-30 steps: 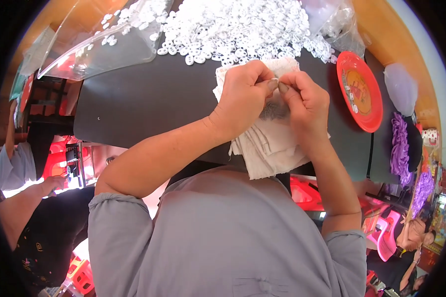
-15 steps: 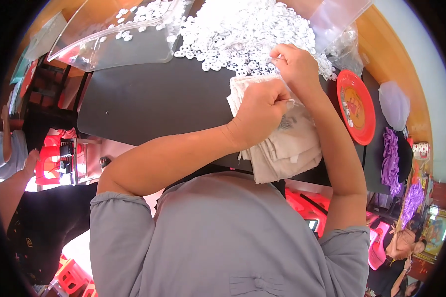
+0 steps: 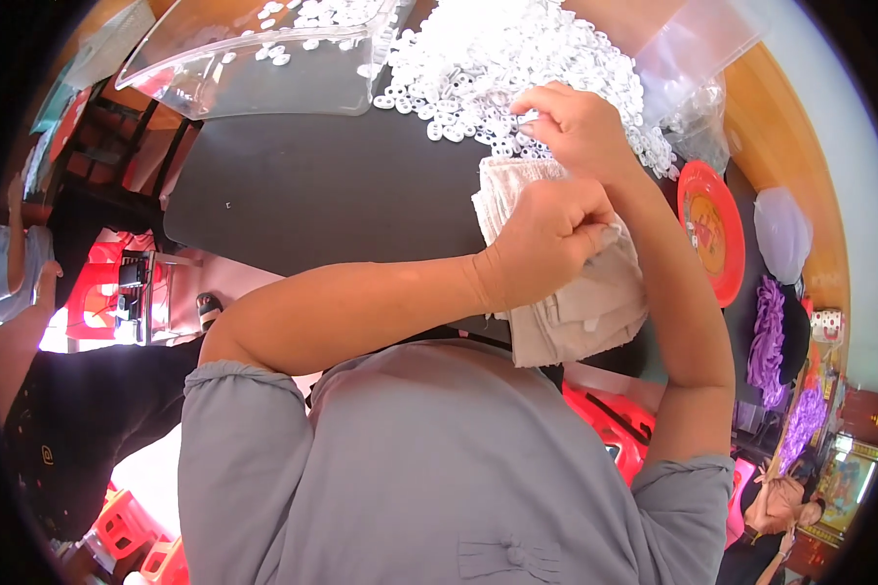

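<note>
My right hand (image 3: 580,132) is over the near edge of a heap of small white oval pieces (image 3: 517,58) with dark centres. Its thumb and forefinger curl toward each other, a bit of white between them; whether they grip it is unclear. Closed in a pinch, my left hand (image 3: 548,239) hovers over a folded beige cloth (image 3: 580,322) at the table's near edge. What it holds, if anything, is too small to make out. My left wrist lies nearer to me than the right, and the right forearm passes along the cloth's right side.
A clear plastic bin (image 3: 263,97) holding some white pieces stands far left on the dark table (image 3: 332,195). At the right lie a red plate (image 3: 717,234) with a few small pieces and a clear bag (image 3: 698,127). Another person's dark-clad leg (image 3: 88,419) is on the left.
The whole view has shifted slightly. My left hand has moved a little right and toward me over the cloth. The right hand has drawn slightly left along the heap's edge.
</note>
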The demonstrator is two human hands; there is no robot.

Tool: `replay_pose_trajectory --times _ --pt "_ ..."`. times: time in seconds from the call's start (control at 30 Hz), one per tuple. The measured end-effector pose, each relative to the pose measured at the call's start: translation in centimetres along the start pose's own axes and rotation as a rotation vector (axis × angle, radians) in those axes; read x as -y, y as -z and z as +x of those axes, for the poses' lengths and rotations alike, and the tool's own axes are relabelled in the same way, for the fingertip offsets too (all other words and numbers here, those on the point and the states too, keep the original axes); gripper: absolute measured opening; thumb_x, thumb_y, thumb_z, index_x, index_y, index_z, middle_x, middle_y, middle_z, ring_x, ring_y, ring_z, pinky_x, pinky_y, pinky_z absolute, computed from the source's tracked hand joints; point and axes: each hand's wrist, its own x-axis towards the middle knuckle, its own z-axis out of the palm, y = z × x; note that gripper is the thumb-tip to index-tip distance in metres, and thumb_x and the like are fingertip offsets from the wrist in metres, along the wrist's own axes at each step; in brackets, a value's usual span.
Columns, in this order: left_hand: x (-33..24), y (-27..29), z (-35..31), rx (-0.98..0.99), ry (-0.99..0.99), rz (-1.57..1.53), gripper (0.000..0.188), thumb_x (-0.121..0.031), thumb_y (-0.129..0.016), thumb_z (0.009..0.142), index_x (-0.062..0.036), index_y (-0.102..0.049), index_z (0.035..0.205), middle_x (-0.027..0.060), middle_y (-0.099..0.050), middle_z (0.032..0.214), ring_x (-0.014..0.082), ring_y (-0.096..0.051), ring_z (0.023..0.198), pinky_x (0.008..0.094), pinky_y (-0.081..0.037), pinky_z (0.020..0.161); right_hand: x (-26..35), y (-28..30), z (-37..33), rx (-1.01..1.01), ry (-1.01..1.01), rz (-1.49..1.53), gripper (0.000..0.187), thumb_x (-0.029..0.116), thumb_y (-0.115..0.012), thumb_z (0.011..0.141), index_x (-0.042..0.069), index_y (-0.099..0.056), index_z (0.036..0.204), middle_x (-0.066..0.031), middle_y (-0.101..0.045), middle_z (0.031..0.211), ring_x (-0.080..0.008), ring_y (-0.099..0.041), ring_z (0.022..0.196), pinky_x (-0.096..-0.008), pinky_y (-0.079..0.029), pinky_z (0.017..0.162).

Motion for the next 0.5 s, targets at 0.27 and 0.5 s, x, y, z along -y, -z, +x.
replay_pose_trajectory --times 0.27,0.5 --pt "0.4 0.0 -0.2 0.063 -0.269 0.125 0.009 0.004 -0.06 0.076 -0.0015 -0.053 0.08 0.0143 -0.055 0.072 0.0324 -0.055 0.065 0.0371 -0.044 0.058 1.5 -1.0 1.5 0.189 0.063 -0.022 0.014 0.016 -0.062 0.077 0.008 -0.065 0.088 -0.0083 -0.067 0.087 -0.028 -0.063 0.08 -0.0394 -0.048 0.069" --pt "0.3 -0.2 -0.2 0.011 -0.259 0.113 0.009 0.004 -0.061 0.076 -0.0021 -0.054 0.078 0.0141 -0.056 0.072 0.0329 -0.057 0.063 0.0372 -0.044 0.056 1.9 -0.8 1.6 0.197 -0.024 -0.029 0.012 0.016 -0.065 0.075 0.007 -0.061 0.082 -0.0085 -0.066 0.082 -0.0286 -0.062 0.078 -0.0397 -0.047 0.068"
